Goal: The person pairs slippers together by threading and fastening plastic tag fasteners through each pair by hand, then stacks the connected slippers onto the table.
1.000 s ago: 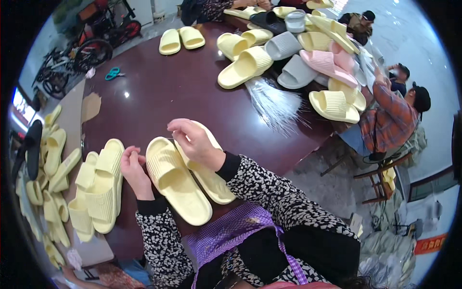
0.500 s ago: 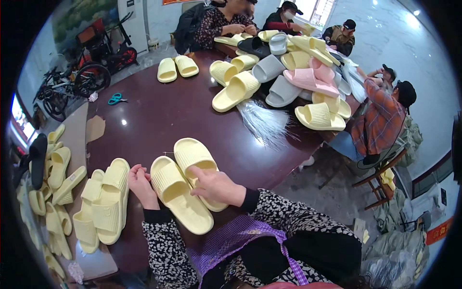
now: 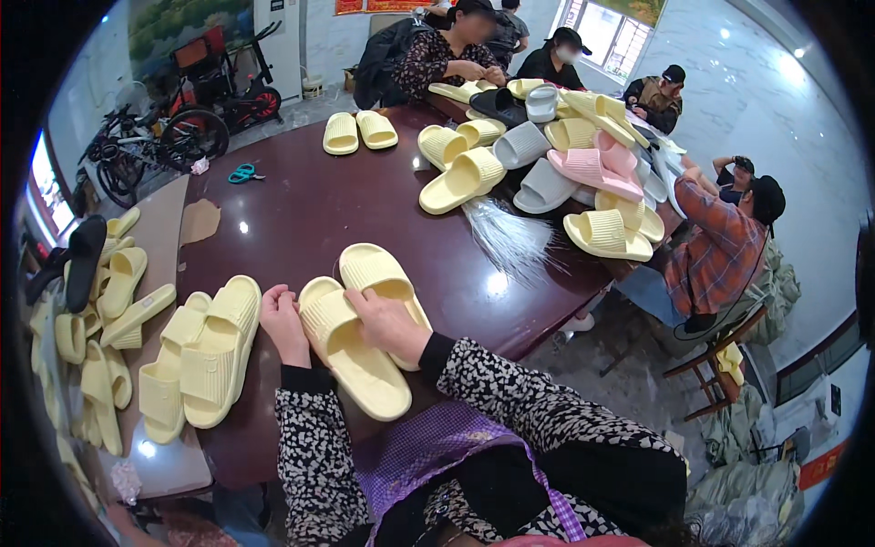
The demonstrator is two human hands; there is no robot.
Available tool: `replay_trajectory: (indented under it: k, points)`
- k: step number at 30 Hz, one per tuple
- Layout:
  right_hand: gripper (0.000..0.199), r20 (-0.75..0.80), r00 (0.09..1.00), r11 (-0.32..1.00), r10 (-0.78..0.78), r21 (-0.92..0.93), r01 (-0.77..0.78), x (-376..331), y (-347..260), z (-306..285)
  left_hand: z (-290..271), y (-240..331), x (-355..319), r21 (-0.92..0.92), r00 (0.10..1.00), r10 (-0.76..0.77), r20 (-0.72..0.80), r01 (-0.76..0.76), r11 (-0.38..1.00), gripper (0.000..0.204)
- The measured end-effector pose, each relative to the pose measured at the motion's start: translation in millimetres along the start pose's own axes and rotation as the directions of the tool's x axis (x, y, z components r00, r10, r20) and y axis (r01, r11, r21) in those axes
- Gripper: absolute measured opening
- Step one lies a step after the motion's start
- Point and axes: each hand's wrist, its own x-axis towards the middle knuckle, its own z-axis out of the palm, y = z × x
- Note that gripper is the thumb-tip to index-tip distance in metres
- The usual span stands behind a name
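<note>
The right hand (image 3: 390,323) hides part of the near yellow pair (image 3: 369,372), two slippers on the bench (image 3: 292,232); its fingers meet the left strap, but whether its grip holds anything I cannot tell. Left of that pair, the left hand (image 3: 285,326) is curled, its grip's contents hidden. Beyond the pair: two yellow slippers (image 3: 341,137), one scissors (image 3: 242,173), an overlapping heap (image 3: 544,185), uncountable.

Beyond our purple gingham apron (image 3: 406,467), we hold our left hand (image 3: 284,325) with fingers curled and slant our right hand (image 3: 390,325) leftward, back uppermost.
</note>
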Motion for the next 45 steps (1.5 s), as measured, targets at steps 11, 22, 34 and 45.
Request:
replay_trajectory:
  k: [11, 22, 34, 45]
  points:
    - [0.046, -0.05, 0.996, 0.998, -0.067, -0.016, 0.067, -7, 63, -85, -13, 4, 6, -0.023, 0.998, -0.057, -0.009, 0.057, 0.998, 0.011]
    - [0.034, 0.007, 0.993, 0.763, -0.119, -0.639, 0.096, 94, 167, -238, -17, 8, -7, 0.085, 0.993, -0.106, 0.046, 0.102, 0.991, 0.012]
    - [0.046, -0.181, 0.932, 0.503, 0.314, -0.801, -0.325, 98, 302, -232, -9, 11, -5, 0.123, 0.983, -0.165, 0.085, 0.154, 0.98, 0.011]
    - [0.03, -0.275, 0.961, 0.536, -0.026, -0.815, -0.219, 87, 269, -220, -10, 17, -8, 0.148, 0.987, -0.139, 0.085, 0.125, 0.981, 0.017]
